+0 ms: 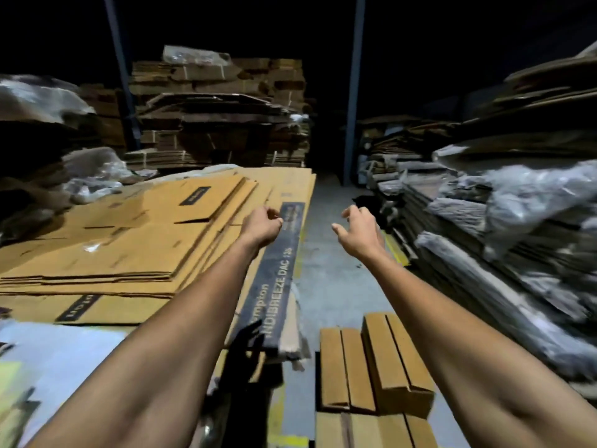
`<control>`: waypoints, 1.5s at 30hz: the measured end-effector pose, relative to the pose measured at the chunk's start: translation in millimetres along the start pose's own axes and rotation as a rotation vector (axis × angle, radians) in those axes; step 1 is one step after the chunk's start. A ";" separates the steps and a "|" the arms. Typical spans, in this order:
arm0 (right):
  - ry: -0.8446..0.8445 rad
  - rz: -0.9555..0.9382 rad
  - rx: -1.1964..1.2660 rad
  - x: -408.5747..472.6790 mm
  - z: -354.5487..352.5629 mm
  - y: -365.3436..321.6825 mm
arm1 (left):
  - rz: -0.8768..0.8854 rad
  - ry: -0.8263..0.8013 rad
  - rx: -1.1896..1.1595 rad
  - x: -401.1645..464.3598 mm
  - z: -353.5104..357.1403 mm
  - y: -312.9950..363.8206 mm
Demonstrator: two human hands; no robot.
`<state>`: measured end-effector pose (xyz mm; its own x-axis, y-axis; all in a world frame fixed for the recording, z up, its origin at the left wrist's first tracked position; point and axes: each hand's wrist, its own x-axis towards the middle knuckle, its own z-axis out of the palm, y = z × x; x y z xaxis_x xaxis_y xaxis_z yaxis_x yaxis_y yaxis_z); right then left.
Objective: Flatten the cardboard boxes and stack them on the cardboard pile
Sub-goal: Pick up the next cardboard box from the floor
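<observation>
flattened cardboard pile [129, 253], unflattened boxes [371, 367] beside

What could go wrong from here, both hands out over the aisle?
1. The flat cardboard pile has sheets offset, and the printed box juts over its aisle edge; another sheet dropped on top may slide off.
2. The small boxes sit on the floor just ahead; a step forward could trip on them.
3. The left hand and right hand hold nothing, and the dim light may hide edges.
</observation>
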<state>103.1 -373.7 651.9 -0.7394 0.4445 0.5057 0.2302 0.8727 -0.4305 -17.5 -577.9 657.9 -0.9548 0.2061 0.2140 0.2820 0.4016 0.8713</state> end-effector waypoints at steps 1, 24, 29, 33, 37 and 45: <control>-0.007 -0.003 -0.002 -7.9 -10.8 27.7 | 0.018 -0.004 0.019 -10.2 23.0 5.2; -0.511 0.453 -0.271 -65.3 200.8 527.8 | 0.039 -0.610 0.467 -28.8 605.8 -218.2; -0.570 0.512 -0.231 -56.0 307.9 626.5 | -0.034 -0.622 0.500 4.9 716.8 -287.7; -0.622 0.547 -0.197 -62.8 397.2 703.7 | -0.058 -0.652 0.545 18.1 798.9 -348.9; -0.671 0.563 -0.188 -75.0 486.3 777.3 | -0.063 -0.679 0.622 19.9 873.7 -426.6; -0.594 0.747 -0.092 -108.0 631.5 882.3 | -0.170 -0.575 0.610 12.5 990.9 -561.3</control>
<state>-13.5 220.9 -254.7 -0.5755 0.7400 -0.3482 0.8024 0.4287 -0.4152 -95.0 83.4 -266.0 -0.8393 0.4540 -0.2991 0.2979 0.8442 0.4456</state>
